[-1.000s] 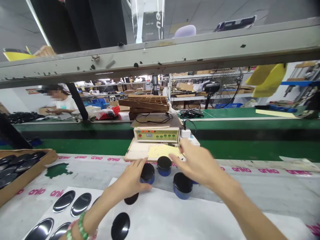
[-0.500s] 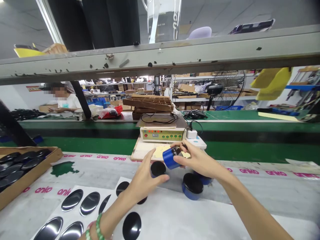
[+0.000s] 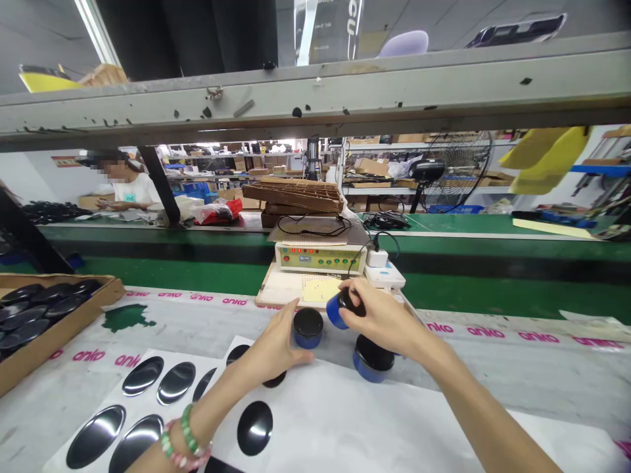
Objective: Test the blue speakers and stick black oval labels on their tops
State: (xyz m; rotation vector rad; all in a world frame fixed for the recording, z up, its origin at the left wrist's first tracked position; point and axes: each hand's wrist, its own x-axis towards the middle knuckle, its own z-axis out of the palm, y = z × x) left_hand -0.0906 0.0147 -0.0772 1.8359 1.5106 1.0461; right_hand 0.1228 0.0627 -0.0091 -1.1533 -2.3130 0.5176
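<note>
My right hand point(image 3: 379, 315) grips a short blue cylinder with a black top point(image 3: 336, 311), held tilted above the bench. My left hand point(image 3: 276, 345) has its thumb and fingers spread beside a second such cylinder point(image 3: 308, 328), which stands upright; whether they touch cannot be made out. Below my right hand stands a third cylinder point(image 3: 373, 359), upright on the bench near a white sheet. Glossy black discs point(image 3: 255, 427) lie on white sheets point(image 3: 345, 427) under and around my left forearm.
At the left edge, a cardboard tray point(image 3: 106, 295) contains several black glossy discs. A cream box with lights and buttons point(image 3: 320, 258) stands beyond my hands, brown trays point(image 3: 296, 197) stacked on it. A shelf beam point(image 3: 315, 105) crosses overhead. Another person point(image 3: 133, 187) sits at the far left.
The cylinder in my right hand has tilted, its black top now turned more toward me. My left hand has shifted slightly, still spread by the standing cylinder. The view has tilted slightly.
</note>
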